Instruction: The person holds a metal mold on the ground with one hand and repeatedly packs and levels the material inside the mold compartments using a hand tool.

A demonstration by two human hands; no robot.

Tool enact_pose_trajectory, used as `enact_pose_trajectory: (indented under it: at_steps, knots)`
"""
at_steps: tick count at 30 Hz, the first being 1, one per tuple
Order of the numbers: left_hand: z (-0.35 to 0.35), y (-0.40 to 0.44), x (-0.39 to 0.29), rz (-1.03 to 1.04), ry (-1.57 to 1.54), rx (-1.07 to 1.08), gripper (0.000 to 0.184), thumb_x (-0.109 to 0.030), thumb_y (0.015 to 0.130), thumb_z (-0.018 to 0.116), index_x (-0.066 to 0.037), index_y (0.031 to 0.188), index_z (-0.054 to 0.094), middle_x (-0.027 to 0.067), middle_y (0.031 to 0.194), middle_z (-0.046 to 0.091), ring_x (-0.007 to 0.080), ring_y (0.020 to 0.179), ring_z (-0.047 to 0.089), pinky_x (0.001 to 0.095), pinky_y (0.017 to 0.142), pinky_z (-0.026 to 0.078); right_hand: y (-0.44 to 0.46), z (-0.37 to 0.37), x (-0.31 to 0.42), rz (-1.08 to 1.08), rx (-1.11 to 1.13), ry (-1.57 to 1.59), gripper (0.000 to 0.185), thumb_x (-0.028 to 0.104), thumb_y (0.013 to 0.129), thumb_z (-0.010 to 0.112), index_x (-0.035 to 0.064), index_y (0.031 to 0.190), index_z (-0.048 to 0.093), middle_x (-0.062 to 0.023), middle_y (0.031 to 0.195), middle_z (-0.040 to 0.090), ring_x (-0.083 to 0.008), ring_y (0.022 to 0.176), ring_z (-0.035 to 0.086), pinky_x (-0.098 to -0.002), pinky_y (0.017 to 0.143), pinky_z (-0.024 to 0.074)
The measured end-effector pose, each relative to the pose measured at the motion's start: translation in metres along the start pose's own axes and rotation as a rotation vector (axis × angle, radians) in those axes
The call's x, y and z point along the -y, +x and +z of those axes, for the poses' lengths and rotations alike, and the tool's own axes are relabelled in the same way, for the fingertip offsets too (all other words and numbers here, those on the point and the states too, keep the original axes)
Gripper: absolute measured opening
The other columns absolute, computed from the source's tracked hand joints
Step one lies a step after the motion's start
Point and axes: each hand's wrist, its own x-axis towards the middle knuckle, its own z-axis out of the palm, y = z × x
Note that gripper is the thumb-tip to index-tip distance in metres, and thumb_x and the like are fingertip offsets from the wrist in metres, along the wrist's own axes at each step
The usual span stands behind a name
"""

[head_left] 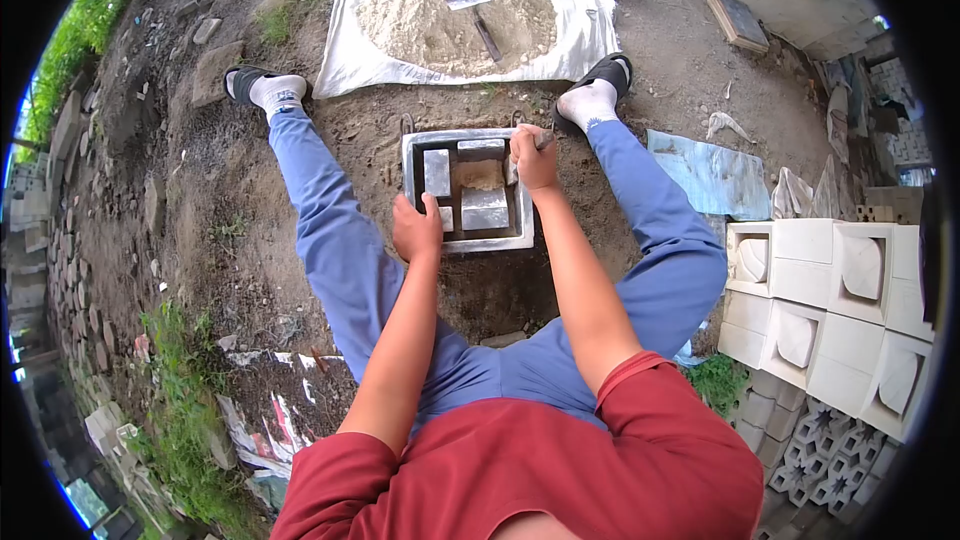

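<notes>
A square metal mold (525, 236) lies on the dirt between my legs. Inside it stand several grey metal blocks (485, 208) around a sandy centre (478, 175). My left hand (417, 228) grips the mold's lower left side, thumb inward beside a small block (446, 218). At the upper right corner, my right hand (535, 157) is closed around a short handle (544, 140); most of that tool is hidden by the fist. Another light metal piece (511, 172) shows just under the right fingers, against the mold's inner wall.
Ahead, a white sack sheet (340, 50) bears a pale sand heap (410, 15) with a trowel (484, 30) on it. Cast blocks (805, 260) are stacked at the right, near a blue plastic sheet (700, 172). My sandalled feet flank the mold; stones and grass lie left.
</notes>
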Motion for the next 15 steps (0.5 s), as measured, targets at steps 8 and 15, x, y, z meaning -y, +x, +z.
enact_pose_trajectory:
  at_steps: [8, 15]
  knots:
    - [0.003, -0.009, 0.01, 0.214, -0.029, -0.124, 0.058, -0.044, 0.101, 0.055, -0.003, 0.142, 0.05, 0.0199, 0.143, 0.055, 0.0424, 0.127, 0.057, 0.0548, 0.101, 0.048, -0.006, 0.009, 0.085, -0.028, 0.028, 0.06, 0.042, 0.012, 0.101, 0.051, 0.006, 0.06, 0.042, 0.0037, 0.055, 0.041, -0.0055, 0.052, 0.037, -0.0295, 0.049, 0.0282]
    - [-0.001, -0.011, 0.006, 0.468, 0.216, -0.161, 0.072, -0.045, 0.101, 0.054, -0.004, 0.159, 0.039, 0.019, 0.17, 0.03, 0.038, 0.157, 0.027, 0.0512, 0.126, 0.024, -0.034, 0.015, 0.072, -0.134, 0.052, -0.148, 0.043, 0.014, 0.102, 0.051, 0.0065, 0.062, 0.039, 0.0048, 0.058, 0.039, -0.0055, 0.052, 0.033, -0.0301, 0.05, 0.0257]
